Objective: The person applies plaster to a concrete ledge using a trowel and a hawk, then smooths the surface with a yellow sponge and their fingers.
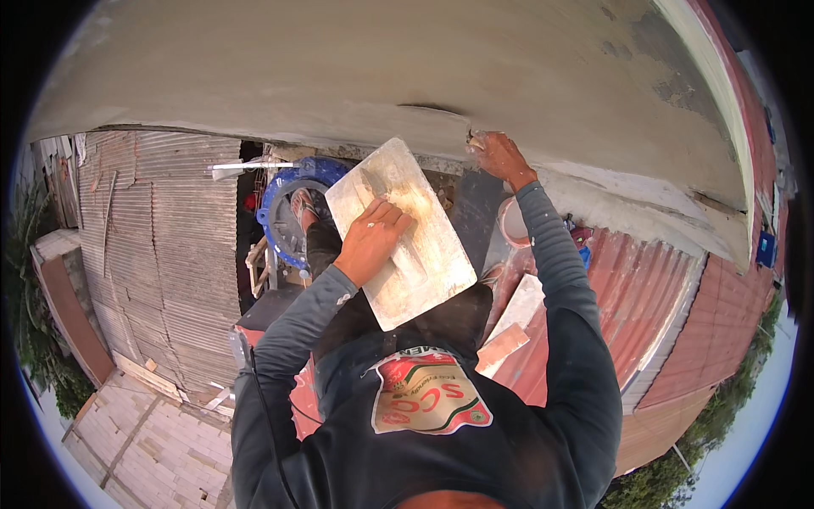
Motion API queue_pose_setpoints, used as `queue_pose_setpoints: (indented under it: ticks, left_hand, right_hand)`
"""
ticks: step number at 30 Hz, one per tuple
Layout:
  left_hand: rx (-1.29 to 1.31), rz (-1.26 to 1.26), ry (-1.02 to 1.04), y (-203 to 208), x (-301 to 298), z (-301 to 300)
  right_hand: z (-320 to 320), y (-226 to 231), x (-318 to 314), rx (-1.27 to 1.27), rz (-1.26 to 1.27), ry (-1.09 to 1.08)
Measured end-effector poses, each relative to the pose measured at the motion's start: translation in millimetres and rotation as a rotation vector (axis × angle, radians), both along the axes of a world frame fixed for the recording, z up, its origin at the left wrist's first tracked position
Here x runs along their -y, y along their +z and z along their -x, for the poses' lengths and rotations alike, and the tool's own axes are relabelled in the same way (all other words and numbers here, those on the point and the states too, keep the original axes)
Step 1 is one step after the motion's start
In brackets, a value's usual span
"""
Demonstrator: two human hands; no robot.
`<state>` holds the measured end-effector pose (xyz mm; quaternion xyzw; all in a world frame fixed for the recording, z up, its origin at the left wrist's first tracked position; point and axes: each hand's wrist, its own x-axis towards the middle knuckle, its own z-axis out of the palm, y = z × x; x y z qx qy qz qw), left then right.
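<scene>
I see the left hand (373, 241) grip the board (431, 239), long axis slanting up-left, while the right hand (504, 159), its hold unclear, sits nearer the wall (339, 72).

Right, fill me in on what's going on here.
A person is working up against a grey wall. The left hand holds a pale, stained board by the handle on its face, tilted in front of the person's legs. The right hand is up at the lower part of the wall, gripping what looks like a small tool, mostly hidden. The wall looks mostly smooth, with darker patches toward the right.
</scene>
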<state>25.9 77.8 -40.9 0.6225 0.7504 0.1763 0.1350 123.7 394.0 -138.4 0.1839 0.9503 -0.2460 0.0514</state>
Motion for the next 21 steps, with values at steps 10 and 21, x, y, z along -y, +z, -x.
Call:
queue_pose_setpoints:
  ticks: [10, 21]
  left_hand:
    - [0.066, 0.039, 0.306, 5.6, 46.6, 25.6]
    - [0.034, 0.041, 0.463, 8.3, 66.4, 25.2]
  right_hand:
    - [-14.3, -58.9, 14.2, 0.051, -0.223, 0.067]
    - [-34.1, -46.0, 39.8, -0.069, -0.138, 0.041]
